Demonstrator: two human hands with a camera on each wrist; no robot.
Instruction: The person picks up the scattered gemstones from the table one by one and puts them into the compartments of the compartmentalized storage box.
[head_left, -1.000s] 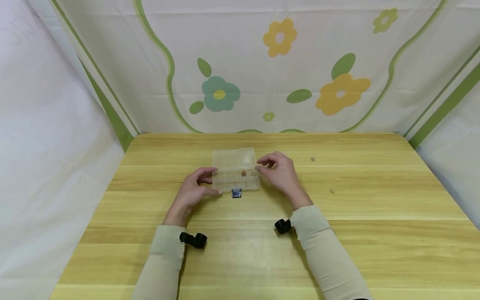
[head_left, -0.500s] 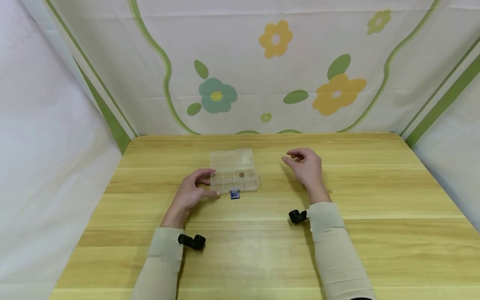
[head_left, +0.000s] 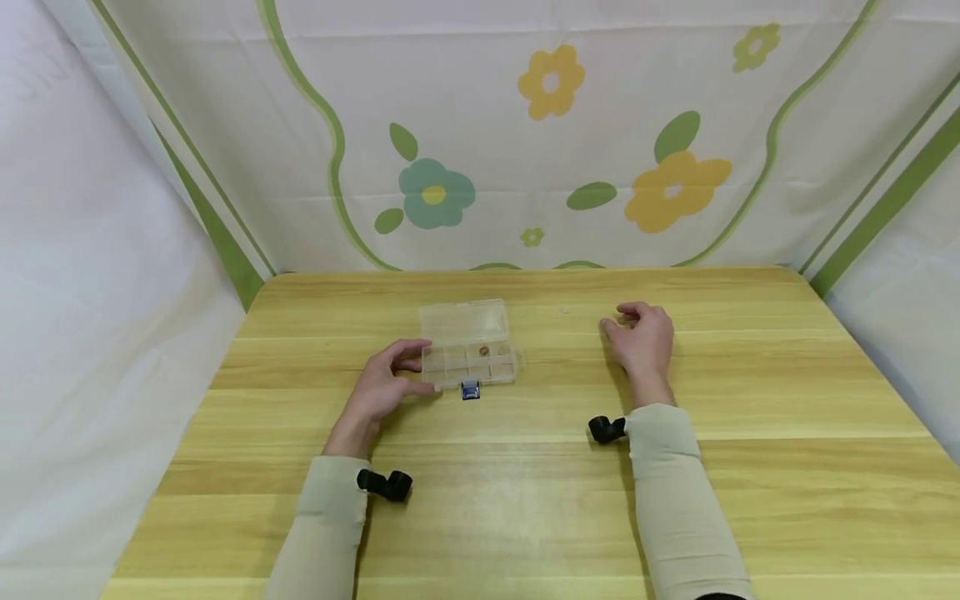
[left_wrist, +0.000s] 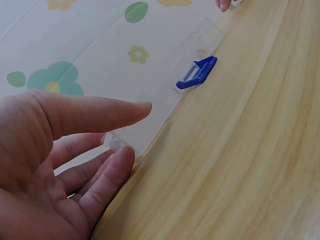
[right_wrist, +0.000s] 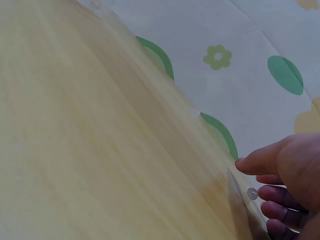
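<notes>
A clear plastic compartment box [head_left: 450,367] lies on the table with its lid [head_left: 465,321] raised at the back and a blue latch [head_left: 470,390] at the front. My left hand [head_left: 381,387] holds its left end, thumb at the front corner and fingers behind. A small brown round piece [head_left: 483,351] sits in one compartment. My right hand [head_left: 643,340] is apart from the box, to its right, thumb and fingers spread. In the right wrist view a small round bead [right_wrist: 252,193] shows right at its fingertips.
One small clear piece [head_left: 565,311] lies on the wooden table [head_left: 510,500] between box and right hand. A white flowered cloth [head_left: 495,125] hangs along the back edge. Each sleeve carries a black wrist camera.
My right hand has moved right, away from the box, and its fingers have spread. The small clear piece now shows on the table where its fingertips were. My left hand stays at the box.
</notes>
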